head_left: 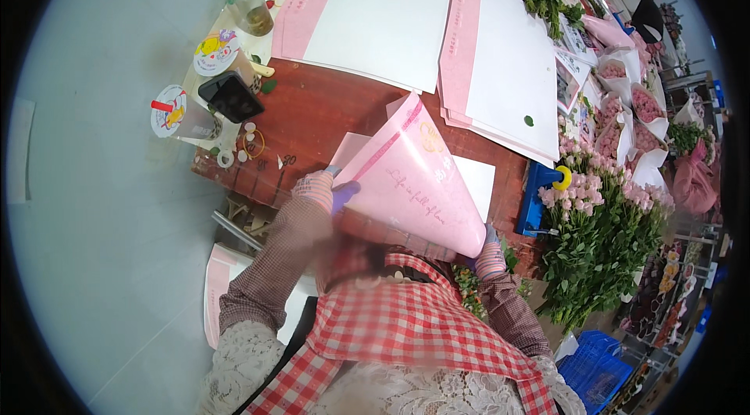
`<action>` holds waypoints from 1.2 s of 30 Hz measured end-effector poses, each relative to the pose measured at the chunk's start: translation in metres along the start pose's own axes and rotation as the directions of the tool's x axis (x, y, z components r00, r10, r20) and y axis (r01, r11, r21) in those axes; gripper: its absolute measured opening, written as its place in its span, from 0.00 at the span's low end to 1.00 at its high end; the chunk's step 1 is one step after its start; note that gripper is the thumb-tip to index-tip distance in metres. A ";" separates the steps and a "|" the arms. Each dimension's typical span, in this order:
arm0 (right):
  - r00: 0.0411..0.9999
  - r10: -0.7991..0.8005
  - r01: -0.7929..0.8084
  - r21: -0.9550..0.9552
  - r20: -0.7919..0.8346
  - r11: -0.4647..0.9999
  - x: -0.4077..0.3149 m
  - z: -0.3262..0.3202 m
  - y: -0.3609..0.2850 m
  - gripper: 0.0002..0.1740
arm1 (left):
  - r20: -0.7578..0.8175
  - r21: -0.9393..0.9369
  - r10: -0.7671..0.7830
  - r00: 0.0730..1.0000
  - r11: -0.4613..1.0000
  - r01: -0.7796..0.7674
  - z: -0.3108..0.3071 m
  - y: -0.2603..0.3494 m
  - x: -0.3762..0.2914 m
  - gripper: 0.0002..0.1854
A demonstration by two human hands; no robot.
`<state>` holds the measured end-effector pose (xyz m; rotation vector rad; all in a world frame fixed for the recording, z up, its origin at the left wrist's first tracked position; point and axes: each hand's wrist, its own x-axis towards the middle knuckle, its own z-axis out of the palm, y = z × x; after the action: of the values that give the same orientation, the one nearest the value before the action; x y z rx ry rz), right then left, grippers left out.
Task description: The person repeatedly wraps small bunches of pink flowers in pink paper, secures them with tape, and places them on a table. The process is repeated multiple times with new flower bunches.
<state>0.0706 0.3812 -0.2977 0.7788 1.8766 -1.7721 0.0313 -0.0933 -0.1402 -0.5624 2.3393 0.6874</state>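
Note:
A bouquet wrapped in pink printed paper [410, 180] lies slanted over the red wooden table [310, 104], its wide end to the upper left and its narrow end to the lower right. My left hand [328, 189], in a striped glove with purple fingers, grips the wrap's wide edge. At the narrow end my right hand [491, 254], gloved alike, holds the paper, its fingers partly hidden behind it. What the wrap contains cannot be seen. A white sheet [477, 180] lies beneath the wrap.
Two stacks of white and pink wrapping sheets [381, 10] [512, 63] cover the table's far side. At left stand a bottle [251, 7], sealed drink cups [184, 113] and a phone [231, 97]. A blue tape dispenser [536, 195] and pink roses [586, 192] are at right, above a blue basket [595, 365].

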 end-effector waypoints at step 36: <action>0.933 -0.239 0.359 -0.761 0.270 0.540 -0.134 0.060 -0.073 0.60 | 0.687 0.573 0.504 0.524 0.069 -0.817 0.061 0.195 -0.062 0.56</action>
<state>0.1180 0.3070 -0.1589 -0.0311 2.4833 -0.8511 -0.0029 0.1073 -0.0754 1.1822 2.1106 -0.2090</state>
